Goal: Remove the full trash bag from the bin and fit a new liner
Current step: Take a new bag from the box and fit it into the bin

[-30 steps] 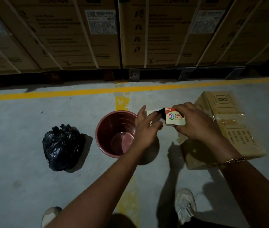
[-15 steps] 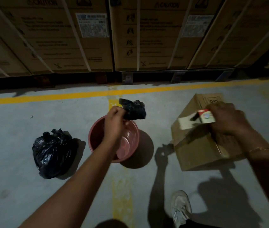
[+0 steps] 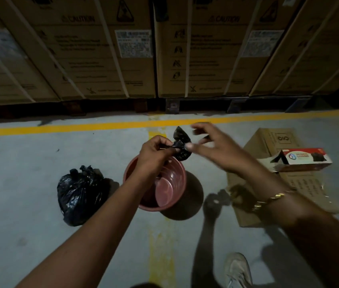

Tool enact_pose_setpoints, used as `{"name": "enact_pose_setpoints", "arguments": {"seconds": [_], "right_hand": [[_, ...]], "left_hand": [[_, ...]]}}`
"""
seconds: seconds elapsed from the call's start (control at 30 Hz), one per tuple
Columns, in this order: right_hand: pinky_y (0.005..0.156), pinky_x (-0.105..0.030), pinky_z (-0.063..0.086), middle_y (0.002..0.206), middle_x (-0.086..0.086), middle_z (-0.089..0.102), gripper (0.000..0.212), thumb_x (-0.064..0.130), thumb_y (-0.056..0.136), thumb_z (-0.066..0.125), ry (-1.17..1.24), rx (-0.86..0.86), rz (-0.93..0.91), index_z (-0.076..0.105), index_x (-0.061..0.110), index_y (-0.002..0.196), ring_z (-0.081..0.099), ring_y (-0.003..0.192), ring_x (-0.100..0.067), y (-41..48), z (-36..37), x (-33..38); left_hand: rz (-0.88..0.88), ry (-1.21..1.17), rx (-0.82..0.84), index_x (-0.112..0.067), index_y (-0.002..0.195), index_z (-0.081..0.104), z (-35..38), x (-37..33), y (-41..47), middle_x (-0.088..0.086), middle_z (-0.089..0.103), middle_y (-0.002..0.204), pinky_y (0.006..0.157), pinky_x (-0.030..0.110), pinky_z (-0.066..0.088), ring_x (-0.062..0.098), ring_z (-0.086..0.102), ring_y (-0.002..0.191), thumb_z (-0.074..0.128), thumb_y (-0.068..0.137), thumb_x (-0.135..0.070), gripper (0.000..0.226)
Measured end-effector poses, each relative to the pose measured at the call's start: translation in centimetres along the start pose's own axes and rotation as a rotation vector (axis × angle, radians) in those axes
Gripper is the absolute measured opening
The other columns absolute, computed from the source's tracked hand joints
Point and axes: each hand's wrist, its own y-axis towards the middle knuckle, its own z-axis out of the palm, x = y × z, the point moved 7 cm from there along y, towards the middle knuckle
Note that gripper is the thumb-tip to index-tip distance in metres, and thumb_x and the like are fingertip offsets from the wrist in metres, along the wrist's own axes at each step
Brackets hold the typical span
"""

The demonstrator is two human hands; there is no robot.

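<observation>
Since half a second ago, our right hand has left the liner box on the carton at 3 o'clock; its spread fingers now reach the folded liner pinched in our left hand above the bin. Full bag sits at 9 o'clock. Risk: thin, clinging film tears if we tug unevenly while unfolding.

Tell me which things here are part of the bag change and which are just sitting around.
Part of the job:
- folded new liner, pinched in left hand; right hand open beside it
- bin, unlined
- full trash bag, tied, on the floor left of the bin
- liner box, open

Just lying about:
- cardboard box under the liner box
- stacked cartons behind the yellow line
</observation>
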Motion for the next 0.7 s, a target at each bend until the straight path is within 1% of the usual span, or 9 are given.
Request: {"name": "enact_pose_setpoints", "arguments": {"seconds": [0.13,0.27,0.33,0.4,0.43,0.47,0.57,0.63,0.7], "right_hand": [[0.073,-0.028,0.048,0.096,0.009,0.066,0.015,0.021,0.092,0.071,0.088,-0.171,-0.001,0.07,0.017,0.106,0.061,0.086,-0.005,2.3,2.9,0.0],[0.056,-0.024,0.055,0.099,-0.005,0.069,0.006,0.01,0.094,0.069,0.396,-0.319,0.118,0.07,0.013,0.098,0.066,0.088,-0.018,1.8,2.0,-2.1],[0.055,-0.023,0.058,0.102,-0.008,0.071,0.009,0.007,0.093,0.069,0.526,-0.29,0.134,0.07,0.016,0.094,0.07,0.093,-0.019,1.5,2.6,-1.7],[0.057,-0.025,0.059,0.099,-0.002,0.073,0.008,0.007,0.092,0.07,0.56,-0.205,0.147,0.067,0.014,0.095,0.073,0.093,-0.016,1.4,3.9,-0.8],[0.058,-0.026,0.06,0.096,0.0,0.074,0.008,0.008,0.092,0.071,0.564,-0.168,0.152,0.067,0.013,0.095,0.074,0.091,-0.015,1.4,4.5,-0.4],[0.059,-0.027,0.06,0.093,0.001,0.074,0.008,0.009,0.091,0.072,0.579,-0.15,0.155,0.067,0.014,0.094,0.075,0.088,-0.014,1.4,4.7,-0.1],[0.055,-0.026,0.057,0.085,0.003,0.075,0.008,0.011,0.091,0.072,0.705,-0.23,0.187,0.068,0.018,0.09,0.074,0.081,-0.014,1.4,3.6,-0.4],[0.053,-0.024,0.055,0.085,0.002,0.073,0.006,0.015,0.092,0.072,0.714,-0.277,0.192,0.068,0.019,0.09,0.073,0.079,-0.013,1.4,2.8,-0.7],[0.052,-0.023,0.054,0.087,0.001,0.071,0.008,0.016,0.093,0.072,0.648,-0.309,0.164,0.067,0.02,0.088,0.072,0.08,-0.012,1.6,2.4,-0.5]], "left_hand": [[0.023,-0.025,-0.035,-0.01,0.086,0.064,-2.5,-0.7,-0.9,0.017,0.068,0.083,0.071,0.046,0.057,0.033,0.068,0.075,0.074,0.087,-0.005,0.011],[-0.034,-0.086,-0.25,-0.016,0.084,0.058,-7.2,-0.2,-1.1,0.008,0.065,0.079,0.054,0.028,0.052,0.023,0.064,0.07,0.07,0.092,-0.009,0.015],[-0.044,-0.145,-0.19,-0.019,0.096,0.062,-6.8,-0.2,-1.6,0.003,0.067,0.095,0.06,0.028,0.054,0.017,0.066,0.078,0.07,0.093,-0.023,0.009],[-0.035,-0.079,-0.007,-0.029,0.123,0.061,-4.7,0.1,-1.9,-0.004,0.064,0.12,0.079,0.033,0.058,0.013,0.066,0.1,0.074,0.087,-0.045,0.042],[-0.029,-0.022,0.055,-0.033,0.131,0.058,-3.7,0.3,-2.1,-0.006,0.063,0.126,0.086,0.037,0.059,0.014,0.066,0.107,0.076,0.084,-0.048,0.053],[-0.016,0.001,0.059,-0.032,0.131,0.059,-3.3,0.4,-2.1,-0.003,0.066,0.124,0.089,0.04,0.059,0.017,0.068,0.107,0.076,0.084,-0.043,0.051],[-0.023,-0.058,-0.152,-0.021,0.095,0.072,-4.8,0.8,-1.9,0.004,0.073,0.089,0.077,0.039,0.059,0.022,0.07,0.083,0.068,0.091,-0.017,0.007],[-0.065,-0.092,-0.264,-0.017,0.083,0.069,-6.0,1.9,-2.0,0.003,0.067,0.073,0.065,0.036,0.052,0.021,0.061,0.068,0.063,0.094,-0.011,0.014],[-0.072,-0.081,-0.304,-0.018,0.082,0.068,-6.8,3.1,-2.2,0.005,0.068,0.074,0.067,0.043,0.054,0.026,0.063,0.068,0.065,0.09,-0.014,0.009]]}}
